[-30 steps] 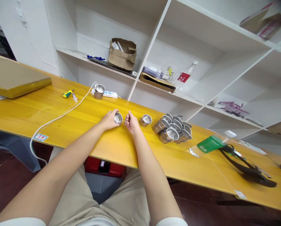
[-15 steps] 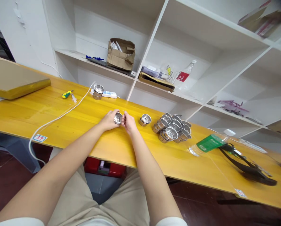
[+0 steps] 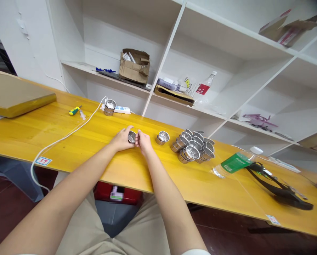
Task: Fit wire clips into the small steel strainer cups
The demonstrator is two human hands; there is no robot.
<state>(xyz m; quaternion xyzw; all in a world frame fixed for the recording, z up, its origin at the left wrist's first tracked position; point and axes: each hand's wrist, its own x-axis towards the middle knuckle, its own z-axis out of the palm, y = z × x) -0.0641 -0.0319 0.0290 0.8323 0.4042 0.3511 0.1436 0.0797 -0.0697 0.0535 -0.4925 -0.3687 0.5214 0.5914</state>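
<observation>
My left hand [image 3: 121, 139] is wrapped round a small perforated metal strainer cup [image 3: 132, 137], held low over the yellow table with its mouth towards me. Close against the cup's right side is my right hand [image 3: 144, 142], its fingers curled and pinched together. What those fingertips hold, if anything, is too small to make out. To the right of my hands stands a similar strainer cup [image 3: 163, 137], which looks nested in another. Farther right, a cluster of stacked strainer cups [image 3: 192, 153] stands upright. At the back left, more strainer cups [image 3: 109, 107] are stacked beside a power strip.
A white cable [image 3: 65, 136] runs across the table [image 3: 94, 141] at left, near a green-yellow screwdriver [image 3: 74, 111] and a small syringe [image 3: 82, 114]. A green-labelled bottle [image 3: 236, 162] and a black strap [image 3: 277, 187] lie at right. White shelves [image 3: 214, 42] rise behind.
The cup between my hands has tipped, so its perforated bottom shows less and its inner wall looks darker. Both hands stay close together at nearly the same place. The view has shifted slightly.
</observation>
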